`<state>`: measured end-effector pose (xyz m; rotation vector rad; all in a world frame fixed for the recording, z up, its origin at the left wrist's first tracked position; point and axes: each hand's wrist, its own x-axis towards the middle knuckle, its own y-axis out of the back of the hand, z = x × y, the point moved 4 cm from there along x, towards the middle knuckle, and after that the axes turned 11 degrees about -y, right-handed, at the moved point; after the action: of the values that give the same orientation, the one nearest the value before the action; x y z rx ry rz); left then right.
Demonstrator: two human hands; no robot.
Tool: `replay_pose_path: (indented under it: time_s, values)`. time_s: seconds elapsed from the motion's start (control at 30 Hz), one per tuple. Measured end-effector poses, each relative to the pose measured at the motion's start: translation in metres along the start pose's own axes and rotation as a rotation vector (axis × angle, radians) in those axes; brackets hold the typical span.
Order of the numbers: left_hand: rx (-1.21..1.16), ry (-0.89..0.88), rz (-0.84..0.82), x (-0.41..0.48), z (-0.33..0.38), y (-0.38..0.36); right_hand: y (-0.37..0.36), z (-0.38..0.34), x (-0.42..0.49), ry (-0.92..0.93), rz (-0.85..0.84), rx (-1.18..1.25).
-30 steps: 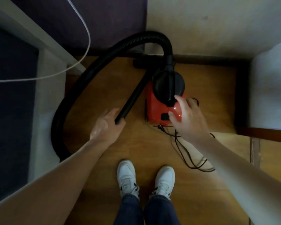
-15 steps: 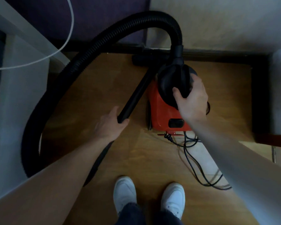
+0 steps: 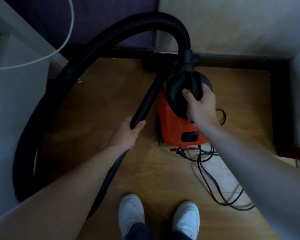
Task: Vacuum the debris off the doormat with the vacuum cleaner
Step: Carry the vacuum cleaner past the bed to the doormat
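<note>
Left hand (image 3: 126, 134) grips the black wand (image 3: 149, 99), which slants away toward the far skirting (image 3: 232, 60). The right hand (image 3: 201, 108) clasps the handle (image 3: 197, 85) atop the red vacuum cleaner (image 3: 175, 130), near the floor's (image 3: 111, 94) far edge, where its hose (image 3: 111, 32) loops left and a loose cord (image 3: 208, 175) trails near-right.

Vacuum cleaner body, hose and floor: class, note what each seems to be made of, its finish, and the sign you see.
Vacuum cleaner body: probably glossy red moulded plastic; soft highlights on smooth curves.
Hose: matte black flexible plastic; fine ribs along its bend.
Floor: wood or wood-look laminate, satin finish; brown grain-like tone, but which of the two cannot be told.
</note>
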<state>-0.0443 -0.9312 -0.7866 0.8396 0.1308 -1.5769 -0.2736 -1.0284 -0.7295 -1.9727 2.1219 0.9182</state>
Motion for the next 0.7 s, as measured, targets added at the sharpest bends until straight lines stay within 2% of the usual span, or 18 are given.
replay_pose_path:
  time_s: [0.2, 0.37, 0.7]
  values:
    - [0.024, 0.020, -0.015, -0.032, 0.013, 0.006, 0.007, 0.002, -0.033, 0.016, -0.034, -0.080]
    - [0.016, 0.018, -0.039, -0.077, 0.035, 0.010, 0.030, -0.022, -0.067, 0.002, 0.007, -0.150]
    - [0.040, 0.014, -0.021, -0.198, 0.136, 0.052, 0.096, -0.122, -0.168, -0.066, -0.032, -0.191]
